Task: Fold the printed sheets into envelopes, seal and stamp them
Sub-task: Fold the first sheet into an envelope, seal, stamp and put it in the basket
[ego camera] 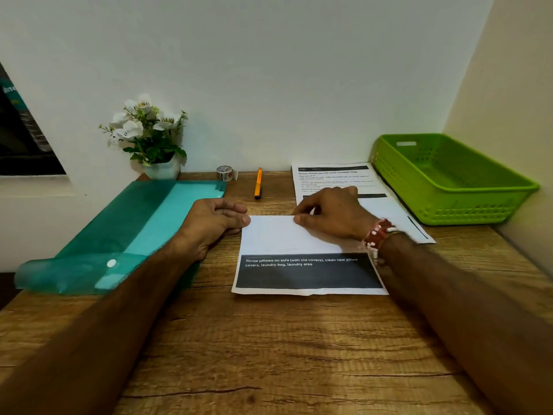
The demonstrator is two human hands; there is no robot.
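Observation:
A printed sheet (299,259) lies folded on the wooden desk, its white back turned down over the top half and a dark printed band showing below. My left hand (214,223) presses the fold's upper left corner with thumb and curled fingers. My right hand (332,215) pinches and presses the top crease near the middle, a beaded band on its wrist. Under and behind my right hand lies a stack of flat printed sheets (335,178). A roll of clear tape (225,172) and an orange pen (258,183) rest by the wall.
A teal plastic folder (125,232) with a snap button lies open at the left. A green plastic basket (449,181) stands in the right corner. A white pot of artificial flowers (149,139) stands against the wall. The desk (269,354) meets walls behind and at the right.

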